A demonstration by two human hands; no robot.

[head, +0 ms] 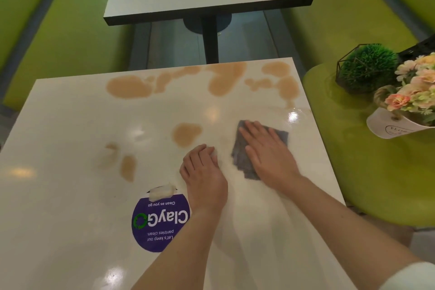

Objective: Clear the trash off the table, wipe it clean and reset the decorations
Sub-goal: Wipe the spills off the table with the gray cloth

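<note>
Table (70,125) wiping is the step we are in: our right hand (266,153) lies flat with straight fingers on the grey cloth (242,162), at 3 o'clock from centre. Our left hand (202,172) curls round something white. Next, we judge, the cloth must reach the brown spills (129,87) at 12 o'clock.

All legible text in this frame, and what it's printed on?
"Clean as you go": purple round sticker on the white table, upside down to the camera.
"ClayGo": same sticker, large white letters, green recycling arrows as the "o".
"Let's keep our pantries clean.": same sticker, small print.
"FLOR...": round mark on the white flower wrap, cut off; the smaller print under it is too blurred to read.
Nothing else carries text.
</note>
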